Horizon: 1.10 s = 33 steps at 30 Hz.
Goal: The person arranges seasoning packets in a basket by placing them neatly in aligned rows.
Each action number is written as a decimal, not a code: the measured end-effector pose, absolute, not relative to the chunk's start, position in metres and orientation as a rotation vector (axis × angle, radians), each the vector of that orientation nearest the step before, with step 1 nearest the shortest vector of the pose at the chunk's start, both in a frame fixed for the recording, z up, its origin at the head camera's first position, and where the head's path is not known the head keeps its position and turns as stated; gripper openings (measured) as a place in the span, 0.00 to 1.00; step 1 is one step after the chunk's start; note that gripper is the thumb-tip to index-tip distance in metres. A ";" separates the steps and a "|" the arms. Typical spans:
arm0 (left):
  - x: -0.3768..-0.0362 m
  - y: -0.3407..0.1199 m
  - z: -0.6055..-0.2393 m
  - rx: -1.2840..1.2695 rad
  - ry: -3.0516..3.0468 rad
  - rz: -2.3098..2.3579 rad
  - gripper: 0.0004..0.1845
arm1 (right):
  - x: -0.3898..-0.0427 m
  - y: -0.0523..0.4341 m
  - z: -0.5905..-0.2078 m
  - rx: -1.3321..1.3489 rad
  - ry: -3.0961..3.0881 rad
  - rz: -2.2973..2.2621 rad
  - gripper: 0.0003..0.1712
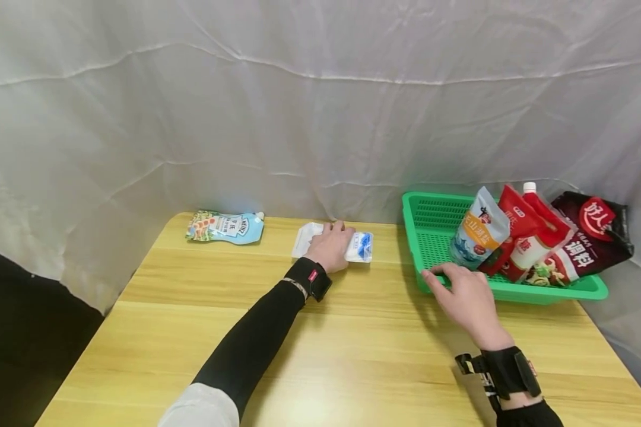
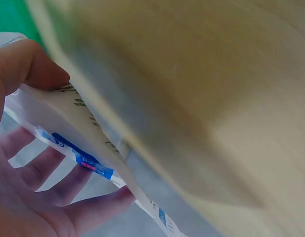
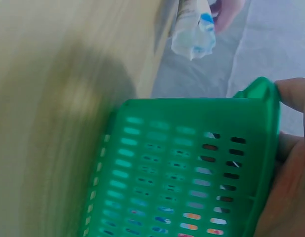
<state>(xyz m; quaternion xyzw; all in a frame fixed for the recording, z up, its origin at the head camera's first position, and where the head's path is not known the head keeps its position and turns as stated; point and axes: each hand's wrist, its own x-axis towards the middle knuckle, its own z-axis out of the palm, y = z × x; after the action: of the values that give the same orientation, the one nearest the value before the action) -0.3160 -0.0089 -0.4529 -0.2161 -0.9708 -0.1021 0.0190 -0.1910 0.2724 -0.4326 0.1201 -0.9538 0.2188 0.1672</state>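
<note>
My left hand [image 1: 330, 246] is at the back of the table, over a white packet [image 1: 359, 247] with a blue mountain print. In the left wrist view, the thumb lies on one side of the packet [image 2: 68, 116] and the fingers on the other, gripping it. My right hand [image 1: 467, 299] holds the near left corner of a green plastic basket [image 1: 416, 249] by its rim. From the right wrist, the slotted basket wall [image 3: 192, 113] fills the middle, with fingers [image 3: 293, 94] at its rim. The palm sides are mostly hidden in the head view.
In the basket stand a blue-and-orange pouch [image 1: 478, 231], red packets [image 1: 520, 213], a white-capped red pouch [image 1: 542, 237] and a dark seasoning bag [image 1: 593, 237] leaning over the right rim. A light-blue Heinz pouch [image 1: 227, 228] lies back left. Grey cloth [image 1: 320, 118] hangs behind the table.
</note>
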 end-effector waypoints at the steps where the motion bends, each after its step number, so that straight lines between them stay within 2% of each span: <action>1: -0.312 -0.013 -0.449 -0.677 -3.000 -0.325 0.42 | -0.190 0.272 -0.431 0.335 -2.713 0.658 0.23; 6: -0.292 -0.028 -0.429 -0.674 -2.944 -0.372 0.42 | -0.188 0.267 -0.425 0.309 -2.663 0.820 0.21; 12: -0.260 -0.042 -0.408 -0.650 -2.866 -0.456 0.45 | -0.190 0.247 -0.422 0.363 -2.418 0.872 0.13; 17: -0.230 -0.053 -0.398 -0.669 -2.765 -0.566 0.47 | -0.190 0.222 -0.419 0.414 -2.282 0.980 0.13; 21: -0.210 -0.058 -0.391 -0.685 -2.697 -0.638 0.47 | -0.187 0.200 -0.412 0.445 -2.332 1.214 0.18; 26: -0.192 -0.060 -0.390 -0.662 -2.657 -0.690 0.45 | -0.187 0.172 -0.405 0.489 -2.400 1.713 0.28; 30: -0.186 -0.058 -0.395 -0.651 -2.655 -0.695 0.44 | -0.190 0.155 -0.403 0.451 -2.416 2.033 0.35; 33: -0.185 -0.057 -0.399 -0.653 -2.656 -0.686 0.44 | -0.193 0.147 -0.406 0.401 -2.445 2.107 0.38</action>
<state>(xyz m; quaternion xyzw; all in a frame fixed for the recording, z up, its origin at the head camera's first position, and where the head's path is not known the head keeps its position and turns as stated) -0.1852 -0.0566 -0.3985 -0.2285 -0.9297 -0.2402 0.1603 -0.1927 0.1471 -0.4060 0.1231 -0.7506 0.6468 -0.0557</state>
